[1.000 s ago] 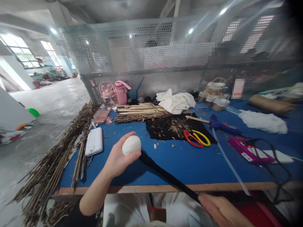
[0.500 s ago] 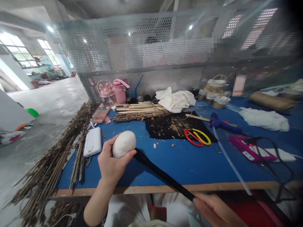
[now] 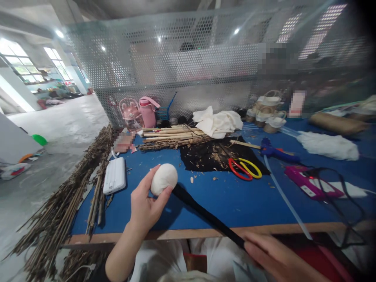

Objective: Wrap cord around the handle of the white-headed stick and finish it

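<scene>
On my feed, the ball [image 3: 164,178] in the left hand [image 3: 148,199] is off-white; the rod [image 3: 208,215] between it and the right hand [image 3: 268,250] is solid black. Ahead of both hands I have a plain blue tabletop [image 3: 202,196]. Left of the left hand, the power bank [image 3: 114,175] is white, the stalks [image 3: 69,197] grey-brown. Ahead of the right hand, the scissors [image 3: 241,165] show one red and one yellow loop; farther right, the glue gun [image 3: 279,154] is dark blue, the power strip [image 3: 305,184] magenta. Beyond both hands, the grey panel [image 3: 164,55] is dotted with holes.
</scene>
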{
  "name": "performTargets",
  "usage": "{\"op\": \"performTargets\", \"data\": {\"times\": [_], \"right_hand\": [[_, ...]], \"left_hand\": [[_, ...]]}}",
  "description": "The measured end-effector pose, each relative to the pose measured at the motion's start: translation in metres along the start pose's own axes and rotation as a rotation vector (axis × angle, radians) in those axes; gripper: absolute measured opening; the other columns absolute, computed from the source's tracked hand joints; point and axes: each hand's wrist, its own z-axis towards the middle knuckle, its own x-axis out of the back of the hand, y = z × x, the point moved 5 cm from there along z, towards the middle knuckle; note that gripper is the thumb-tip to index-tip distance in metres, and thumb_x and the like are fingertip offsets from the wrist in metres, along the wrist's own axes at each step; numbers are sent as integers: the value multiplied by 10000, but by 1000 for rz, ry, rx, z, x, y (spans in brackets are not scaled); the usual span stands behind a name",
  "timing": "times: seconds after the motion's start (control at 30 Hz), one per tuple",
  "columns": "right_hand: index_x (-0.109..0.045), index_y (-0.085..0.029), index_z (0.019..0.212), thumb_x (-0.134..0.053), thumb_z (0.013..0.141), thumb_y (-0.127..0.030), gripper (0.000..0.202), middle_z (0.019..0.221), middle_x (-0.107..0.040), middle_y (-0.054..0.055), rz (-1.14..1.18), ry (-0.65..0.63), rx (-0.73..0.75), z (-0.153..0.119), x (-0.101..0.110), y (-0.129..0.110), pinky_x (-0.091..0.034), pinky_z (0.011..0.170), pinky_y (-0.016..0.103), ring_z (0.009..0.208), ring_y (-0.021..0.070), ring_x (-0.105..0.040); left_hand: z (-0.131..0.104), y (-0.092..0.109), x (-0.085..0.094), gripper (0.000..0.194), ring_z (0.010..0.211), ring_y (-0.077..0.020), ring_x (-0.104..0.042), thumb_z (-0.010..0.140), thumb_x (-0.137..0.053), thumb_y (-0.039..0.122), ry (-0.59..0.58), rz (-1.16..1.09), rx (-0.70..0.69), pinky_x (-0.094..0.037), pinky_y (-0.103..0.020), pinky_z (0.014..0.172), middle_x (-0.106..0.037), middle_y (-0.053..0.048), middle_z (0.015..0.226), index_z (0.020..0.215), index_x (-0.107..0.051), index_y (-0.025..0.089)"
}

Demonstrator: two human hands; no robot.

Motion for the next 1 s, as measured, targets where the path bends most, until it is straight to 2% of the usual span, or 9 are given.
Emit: {"op": "performTargets", "data": {"times": [0.1, 0.17, 0.23, 0.3, 0.4, 0.47, 0.63, 0.9, 1.0], "right_hand": [[-609, -224, 1102, -414, 896, -403, 336, 829, -677, 33, -49, -188, 88, 18, 5, -39, -490, 639, 238, 702, 162, -616], [-524, -208, 1209, -441, 890, -390, 376, 922, -654, 48, -19, -200, 198, 38, 10, -63, -478, 619, 235, 680, 141, -594], [-349, -206, 1361, -508, 858, -410, 566, 1220, -540, 99, 62, -143, 359, 61, 16, -82, -479, 757, 261, 924, 169, -579], [-256, -223, 1414, -519, 852, -425, 653, 1397, -372, 102, 170, -219, 500, 81, 12, -95, -438, 887, 293, 1150, 199, -473], [-288, -205, 1396, -517, 857, -420, 624, 1350, -418, 96, 315, -378, 613, 96, -2, -108, -421, 917, 313, 1133, 199, -481], [-362, -171, 1332, -517, 858, -390, 545, 1235, -499, 98, 318, -317, 650, 97, -8, -115, -435, 886, 321, 1042, 195, -519], [-441, -165, 1216, -472, 866, -255, 362, 1147, -547, 96, 227, -30, 641, 89, -16, -119, -422, 897, 354, 1018, 203, -524], [-431, -194, 1266, -528, 857, -322, 439, 1254, -501, 100, 379, -104, 500, 89, -25, -108, -403, 959, 353, 1123, 210, -496], [-285, -227, 1356, -489, 872, -385, 548, 1252, -481, 104, 549, -189, 340, 81, -32, -102, -498, 793, 291, 1013, 177, -555]], "left_hand": [[-8, 10, -18, 525, 1085, -241, -565, 767, -630, 301, -93, -105, -14, -458, -321, 910, -582, -105, 1217, 1253, -482, 166], [-14, 16, -30, 537, 1135, -242, -530, 788, -609, 287, -168, -236, -12, -435, -337, 947, -538, -100, 1275, 1289, -440, 195], [-21, 20, -38, 552, 1187, -248, -487, 812, -581, 277, -220, -392, -7, -400, -364, 990, -477, -97, 1340, 1326, -387, 225], [-27, 22, -42, 567, 1234, -256, -440, 828, -558, 272, -255, -512, -13, -362, -390, 1025, -420, -97, 1387, 1352, -342, 245], [-33, 23, -41, 587, 1274, -259, -388, 846, -533, 260, -251, -557, -30, -326, -410, 1050, -366, -97, 1421, 1379, -288, 258], [-35, 22, -38, 565, 1272, -256, -389, 858, -513, 251, -243, -538, -3, -327, -411, 1049, -367, -96, 1417, 1376, -287, 258], [-36, 19, -37, 506, 1214, -241, -450, 869, -498, 259, -301, -526, 120, -369, -387, 1016, -426, -104, 1366, 1344, -326, 239], [-38, 17, -38, 526, 1096, -255, -550, 768, -640, 314, -188, -546, 226, -451, -357, 925, -548, -98, 1254, 1256, -469, 219], [-35, 18, -35, 542, 1135, -266, -528, 751, -668, 309, -131, -533, 174, -433, -386, 954, -531, -91, 1286, 1255, -477, 244]]}}
